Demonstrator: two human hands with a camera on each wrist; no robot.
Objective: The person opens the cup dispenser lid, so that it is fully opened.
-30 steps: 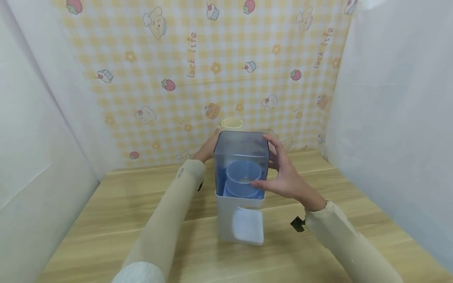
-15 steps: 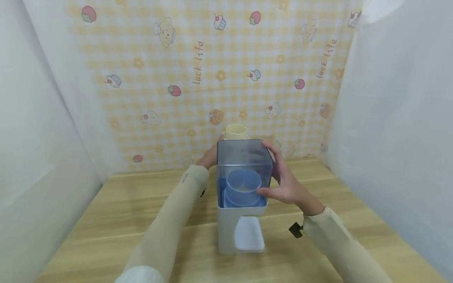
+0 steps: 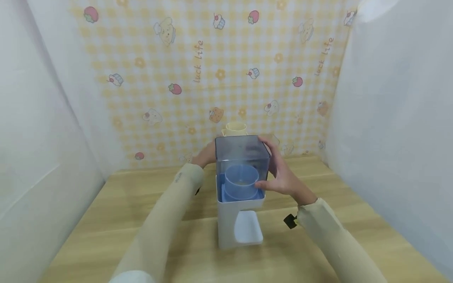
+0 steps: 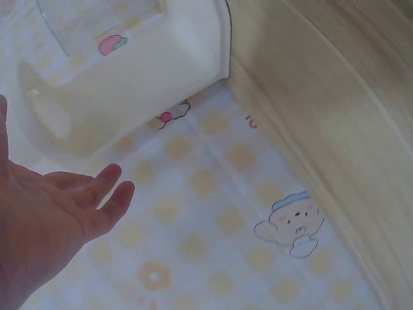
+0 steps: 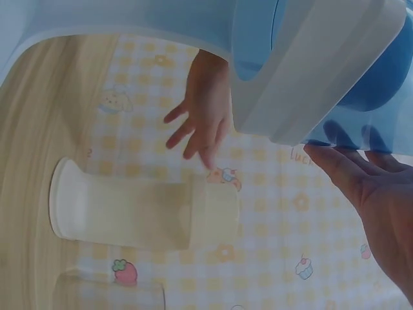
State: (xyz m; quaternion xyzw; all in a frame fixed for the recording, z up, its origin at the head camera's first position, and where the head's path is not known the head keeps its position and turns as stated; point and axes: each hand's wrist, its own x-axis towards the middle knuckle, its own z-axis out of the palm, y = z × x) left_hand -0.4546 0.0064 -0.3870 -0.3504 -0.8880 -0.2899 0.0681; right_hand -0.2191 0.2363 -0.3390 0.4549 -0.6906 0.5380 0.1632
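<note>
Evidently, we have barely shifted: our right grip (image 3: 283,177) still holds the dispenser (image 3: 231,210) mid-frame, our left grip (image 5: 208,106) loose-fingered behind it, so work seems paused at steadying.

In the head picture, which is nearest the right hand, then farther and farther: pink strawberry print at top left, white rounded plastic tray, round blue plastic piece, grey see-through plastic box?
1. Grey box: the right hand touches it.
2. Blue piece: inside the box.
3. White tray: lower down, at the front.
4. Pink strawberry: up left, on the backdrop.
</note>
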